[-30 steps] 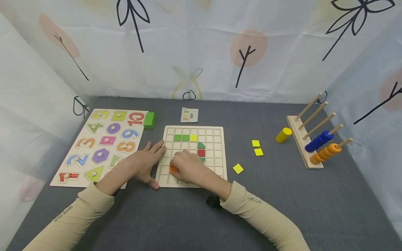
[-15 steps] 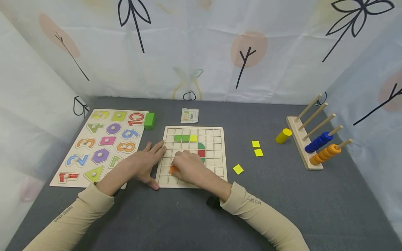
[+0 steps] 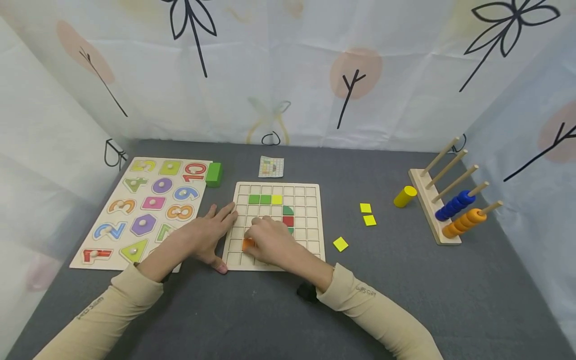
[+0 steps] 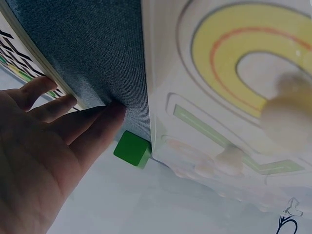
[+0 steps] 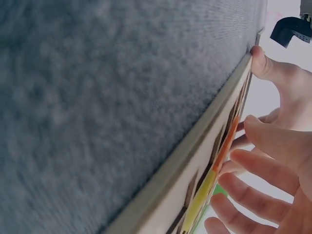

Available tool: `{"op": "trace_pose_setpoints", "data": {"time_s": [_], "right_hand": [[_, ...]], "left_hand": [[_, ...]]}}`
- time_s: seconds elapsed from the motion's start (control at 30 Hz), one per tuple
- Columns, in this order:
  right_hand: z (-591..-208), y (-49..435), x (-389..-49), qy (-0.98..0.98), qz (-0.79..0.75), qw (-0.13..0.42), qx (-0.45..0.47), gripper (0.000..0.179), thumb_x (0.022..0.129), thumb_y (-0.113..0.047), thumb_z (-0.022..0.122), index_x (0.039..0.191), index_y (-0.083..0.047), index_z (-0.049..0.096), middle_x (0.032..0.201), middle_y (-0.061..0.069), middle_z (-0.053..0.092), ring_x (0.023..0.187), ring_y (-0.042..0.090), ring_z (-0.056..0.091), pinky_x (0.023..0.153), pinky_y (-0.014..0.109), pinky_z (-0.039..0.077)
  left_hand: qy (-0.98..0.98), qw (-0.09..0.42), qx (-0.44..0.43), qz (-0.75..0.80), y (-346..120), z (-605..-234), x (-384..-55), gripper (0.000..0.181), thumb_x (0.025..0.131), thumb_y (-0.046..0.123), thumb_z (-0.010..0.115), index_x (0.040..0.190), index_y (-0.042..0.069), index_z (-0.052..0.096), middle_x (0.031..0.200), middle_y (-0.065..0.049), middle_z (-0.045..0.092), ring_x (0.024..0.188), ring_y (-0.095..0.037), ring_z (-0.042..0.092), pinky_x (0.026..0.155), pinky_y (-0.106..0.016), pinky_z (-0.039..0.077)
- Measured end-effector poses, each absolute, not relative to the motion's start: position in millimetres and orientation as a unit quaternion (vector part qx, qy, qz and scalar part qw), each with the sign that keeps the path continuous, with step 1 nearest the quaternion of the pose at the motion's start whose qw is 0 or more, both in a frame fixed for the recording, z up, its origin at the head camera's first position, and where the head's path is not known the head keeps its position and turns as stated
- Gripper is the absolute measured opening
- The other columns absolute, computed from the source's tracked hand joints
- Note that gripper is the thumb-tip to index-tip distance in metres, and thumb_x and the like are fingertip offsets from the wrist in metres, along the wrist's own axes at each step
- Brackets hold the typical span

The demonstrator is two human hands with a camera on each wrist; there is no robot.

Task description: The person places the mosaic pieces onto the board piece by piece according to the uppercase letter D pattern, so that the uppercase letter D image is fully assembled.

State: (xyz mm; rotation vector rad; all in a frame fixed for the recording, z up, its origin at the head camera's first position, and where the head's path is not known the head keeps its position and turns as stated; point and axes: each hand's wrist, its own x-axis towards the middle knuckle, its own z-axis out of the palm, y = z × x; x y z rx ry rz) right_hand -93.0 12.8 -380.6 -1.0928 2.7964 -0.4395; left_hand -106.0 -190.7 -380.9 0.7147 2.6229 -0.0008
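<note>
A square wooden grid board lies in the middle of the table. My left hand is spread along its left edge, fingertips at the edge and thumb at the near corner. Over the board's lower left, my right hand pinches an orange tile between thumb and index finger. In the right wrist view, the orange tile is low on the board beside a yellow tile. Farther up the board are green tiles, a yellow tile, and a red tile between rounded green pieces. My right hand hides some squares.
Left is a number puzzle board with a green block at its corner. A small pattern card lies behind the grid board. Right are loose yellow tiles, a yellow cylinder and a pegged bead stand.
Both hands stay in nearly the same place, the right one still at the orange tile. The head view has shifted slightly.
</note>
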Motion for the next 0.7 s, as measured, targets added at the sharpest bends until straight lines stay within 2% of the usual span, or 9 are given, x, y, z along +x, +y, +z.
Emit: {"op": "trace_pose_setpoints", "data": {"time_s": [0.13, 0.3, 0.43, 0.7], "right_hand": [[-377.5, 19.2, -91.7, 0.922, -0.149, 0.047, -0.355, 0.019, 0.090, -0.029, 0.079, 0.103, -0.016, 0.081, 0.087, 0.001, 0.068, 0.077, 0.016, 0.059, 0.056, 0.022, 0.042], [-373.4, 31.5, -92.0, 0.927, -0.144, 0.050, -0.344, 0.022, 0.091, -0.029, 0.078, 0.109, -0.016, 0.081, 0.096, 0.001, 0.071, 0.081, 0.020, 0.062, 0.059, 0.026, 0.046], [-372.7, 44.6, -92.9, 0.930, -0.142, 0.057, -0.335, 0.023, 0.091, -0.029, 0.078, 0.110, -0.015, 0.081, 0.098, 0.002, 0.072, 0.081, 0.019, 0.060, 0.058, 0.025, 0.044], [-374.3, 76.7, -95.3, 0.934, -0.167, 0.056, -0.311, 0.013, 0.086, -0.012, 0.076, 0.098, -0.014, 0.082, 0.085, 0.002, 0.066, 0.071, 0.016, 0.049, 0.052, 0.027, 0.036]], "left_hand": [[0.943, 0.212, 0.255, -0.003, -190.0, -381.3, -106.0, 0.135, 0.057, 0.067, 0.091, 0.157, -0.001, 0.031, 0.168, -0.026, 0.020, 0.145, -0.065, 0.026, 0.107, -0.066, 0.044], [0.944, 0.213, 0.253, -0.004, -189.2, -381.7, -105.6, 0.135, 0.057, 0.067, 0.091, 0.157, -0.001, 0.030, 0.168, -0.026, 0.020, 0.146, -0.065, 0.025, 0.107, -0.067, 0.044], [0.944, 0.213, 0.250, -0.005, -188.4, -381.4, -105.0, 0.136, 0.058, 0.067, 0.091, 0.157, -0.001, 0.029, 0.169, -0.026, 0.019, 0.146, -0.065, 0.025, 0.107, -0.067, 0.044], [0.944, 0.222, 0.244, -0.012, -187.1, -380.8, -105.3, 0.136, 0.058, 0.066, 0.092, 0.158, 0.000, 0.028, 0.169, -0.025, 0.017, 0.147, -0.065, 0.023, 0.109, -0.067, 0.042]]}}
